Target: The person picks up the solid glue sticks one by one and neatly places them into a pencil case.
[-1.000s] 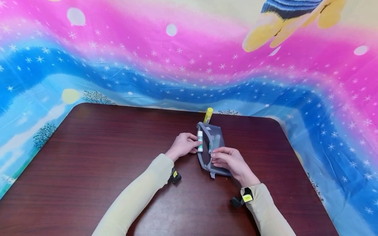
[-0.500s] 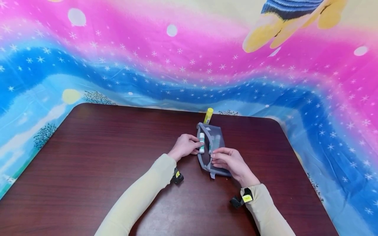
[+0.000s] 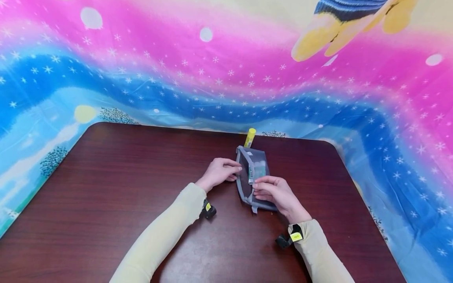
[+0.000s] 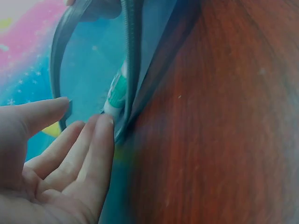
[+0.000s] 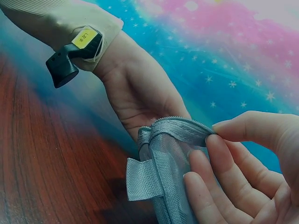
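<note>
Much bare table [image 3: 106, 204] left of hands; far edge just behind pouch [image 3: 253, 179]. Left hand [image 3: 219, 173] fingers straight against pouch rim. Right hand [image 3: 276, 192] pinches zipper edge. White stick [image 4: 117, 93], earlier outside, now inside, seemingly. Yellow stick [image 3: 250, 137] beyond pouch.

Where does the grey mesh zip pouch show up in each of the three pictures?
Head: grey mesh zip pouch mid-table, between both hands.
Left wrist: its zip rim at top centre.
Right wrist: bottom centre, pinched by the right hand.
Shared landmark: dark red-brown wooden table.
</note>
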A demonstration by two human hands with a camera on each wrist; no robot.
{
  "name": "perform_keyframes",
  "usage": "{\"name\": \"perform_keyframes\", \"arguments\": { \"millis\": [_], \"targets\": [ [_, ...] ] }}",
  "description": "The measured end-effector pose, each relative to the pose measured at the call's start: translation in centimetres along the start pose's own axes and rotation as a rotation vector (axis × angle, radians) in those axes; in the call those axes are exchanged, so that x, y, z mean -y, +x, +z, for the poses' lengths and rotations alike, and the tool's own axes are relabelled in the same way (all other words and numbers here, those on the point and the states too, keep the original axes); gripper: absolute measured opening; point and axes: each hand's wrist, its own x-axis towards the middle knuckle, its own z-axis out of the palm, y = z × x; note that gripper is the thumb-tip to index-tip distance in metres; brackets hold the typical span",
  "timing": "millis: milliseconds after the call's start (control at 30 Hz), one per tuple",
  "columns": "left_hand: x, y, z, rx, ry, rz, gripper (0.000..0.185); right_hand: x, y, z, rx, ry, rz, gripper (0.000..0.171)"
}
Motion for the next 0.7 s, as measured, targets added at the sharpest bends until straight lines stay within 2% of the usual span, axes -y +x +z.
{"name": "perform_keyframes", "arguments": {
  "millis": [367, 700],
  "targets": [
    [-0.6, 0.0, -1.6, -0.109, -0.004, 0.064, 0.028, 0.0, 0.1, -0.1, 0.009, 0.000, -0.010, 0.032],
    [-1.0, -0.1, -2.1, -0.157, 0.015, 0.103, 0.030, -0.2, 0.1, -0.1, 0.005, -0.004, -0.008, 0.035]
  ]
}}
